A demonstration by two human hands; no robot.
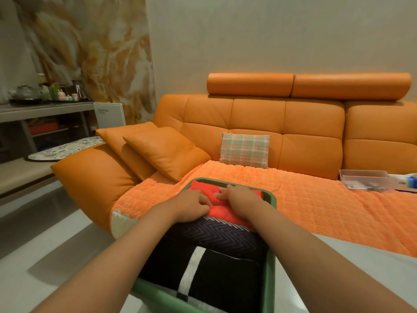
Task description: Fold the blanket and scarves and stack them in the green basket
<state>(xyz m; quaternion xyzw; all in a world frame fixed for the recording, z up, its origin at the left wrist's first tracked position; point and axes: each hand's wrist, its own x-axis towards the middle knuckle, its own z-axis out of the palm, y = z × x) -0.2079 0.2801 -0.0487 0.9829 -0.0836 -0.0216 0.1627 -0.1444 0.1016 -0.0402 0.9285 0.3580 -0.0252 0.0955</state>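
Two hands on folded red cloth scarf (223,212) in green plastic basket (271,279): my left hand (193,205) pinches a ridge, right hand (240,199) presses flat; tugging could undo the fold.

One green basket (271,279) at six o'clock; three inside: red cloth (225,212), navy cloth (216,236), black cloth (225,274). Two hands, left hand (191,205) and right hand (239,203). Two orange cushions (167,152) at ten o'clock.

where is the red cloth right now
In the head view, centre: the red cloth lies at the far end of the green basket, atop the dark zigzag cloth, under the left hand and right hand.
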